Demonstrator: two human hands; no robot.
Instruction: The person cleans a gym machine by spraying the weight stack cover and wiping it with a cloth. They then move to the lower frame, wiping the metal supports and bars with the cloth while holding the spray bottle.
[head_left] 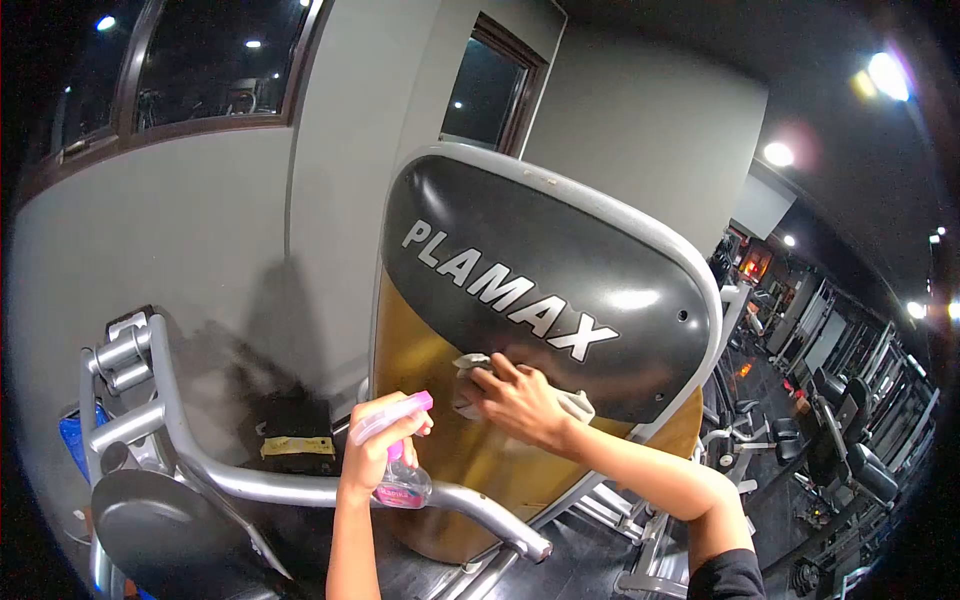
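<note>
My left hand (376, 445) is wrapped round a small clear spray bottle (405, 487) with a pink and white trigger head and pink liquid inside. To its right, my right hand (518, 398) presses a light grey cloth (577, 405) against the machine's cover panel (520, 270). That panel is glossy black above and gold below, framed by a grey rim, with large "PLAMAX" lettering. The cloth lies on the line between black and gold, below the letters. Part of it is hidden under my fingers.
A bent silver machine frame (260, 485) with a round black pad (165, 530) fills the lower left. Behind it stands a grey wall (210, 230) with dark windows. Rows of gym machines (840, 420) stretch back at the right over a dark floor.
</note>
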